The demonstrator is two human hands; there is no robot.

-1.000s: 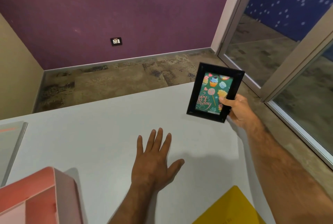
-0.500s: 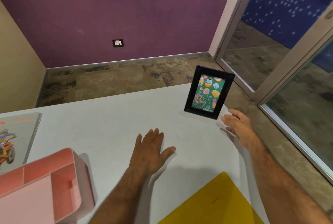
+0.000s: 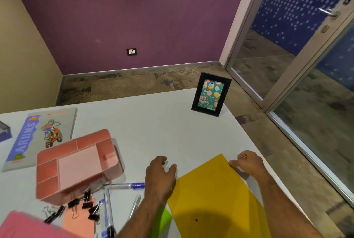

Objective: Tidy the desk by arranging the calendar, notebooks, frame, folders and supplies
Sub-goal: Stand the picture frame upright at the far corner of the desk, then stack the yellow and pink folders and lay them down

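Black frame (image 3: 210,94) with green birthday picture upright far right, yellow folder (image 3: 214,197) near, left hand (image 3: 160,174) loosely curled at its edge, right hand (image 3: 247,163) pinching its far corner.

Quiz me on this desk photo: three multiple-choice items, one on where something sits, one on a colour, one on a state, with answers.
1. Where is the photo frame?
A. far right corner of the desk
B. inside the pink organizer
C. on the floor

2. What colour is the folder between the hands?
A. blue
B. yellow
C. white

3. The frame is:
A. lying flat
B. held in a hand
C. standing upright alone

Answers: 1 A, it stands by the desk's far right edge. 2 B, the folder is plainly yellow. 3 C, the left hand and right hand are at the folder.
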